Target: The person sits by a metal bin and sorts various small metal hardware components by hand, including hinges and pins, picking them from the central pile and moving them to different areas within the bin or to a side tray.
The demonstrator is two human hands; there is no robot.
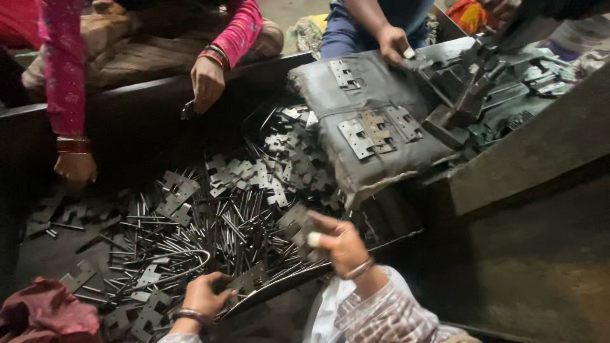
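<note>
- Right hand (340,244) is curled around a small flat metal plate (298,223), holding it just above the pile.
- Left hand (206,293) is closed on another metal plate (249,279), low at the near edge of the pile.
- Both hands have a bangle on the wrist, and the right arm has a checked sleeve (387,314).
- Under the hands lies a big pile of thin metal pins (238,219) mixed with more flat plates, all on a dark tray (127,127).
- A bent wire loop (190,257) lies in the pins near the left hand.
- A grey cushion (375,117) sits behind the pile, with three plates lying on top of it.
- A red cloth (41,311) is bunched at the near left corner.
- Across the tray, another person in pink sleeves (60,70) has one hand (206,82) on the tray's far rim and one down in it.
- A third person's hand (393,43) touches the top of the cushion.
</note>
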